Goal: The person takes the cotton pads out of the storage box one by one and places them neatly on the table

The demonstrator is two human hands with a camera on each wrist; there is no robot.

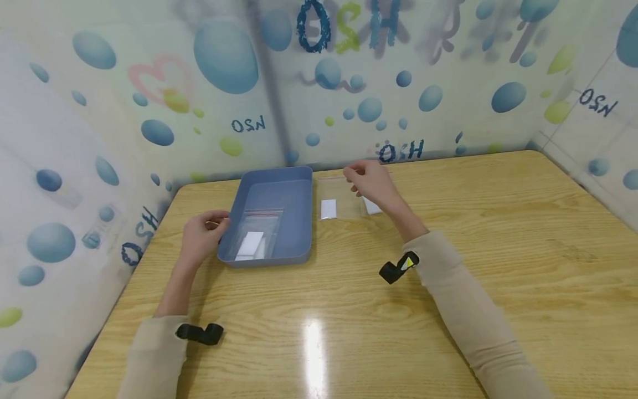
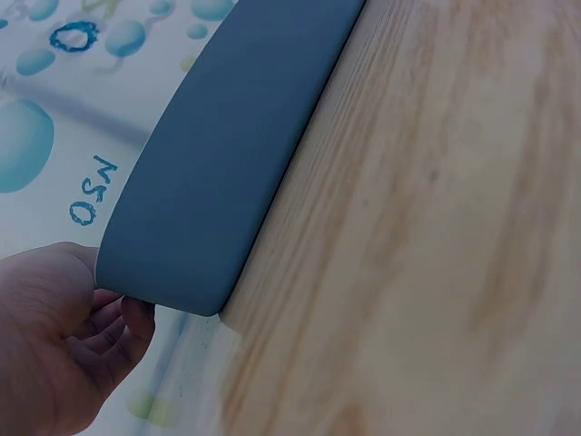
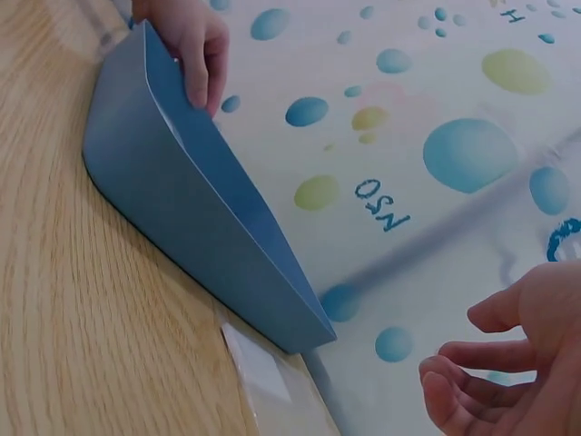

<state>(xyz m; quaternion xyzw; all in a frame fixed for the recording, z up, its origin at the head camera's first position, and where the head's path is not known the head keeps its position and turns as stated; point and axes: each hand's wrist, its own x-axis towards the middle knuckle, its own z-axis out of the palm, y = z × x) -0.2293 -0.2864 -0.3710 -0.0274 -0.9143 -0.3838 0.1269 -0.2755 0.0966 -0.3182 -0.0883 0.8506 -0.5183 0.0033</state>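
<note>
Grips the blue tray (image 1: 296, 219) by the rim with the left hand (image 1: 201, 235) — holds the right hand (image 1: 374, 182), loosely relaxed, above clear bags (image 1: 340, 198).

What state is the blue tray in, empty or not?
Not empty: in the tray lies at least one clear bag, with a white piece showing through.

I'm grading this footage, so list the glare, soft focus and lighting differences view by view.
Head: brightest, white glare on the table, a grayish band, perhaps shadow, down the patterned wall; left wrist: dimmer, table grain soft, the blue tray dark without strong glare; right wrist: also dim, a similar band slanting across the wall.
</note>
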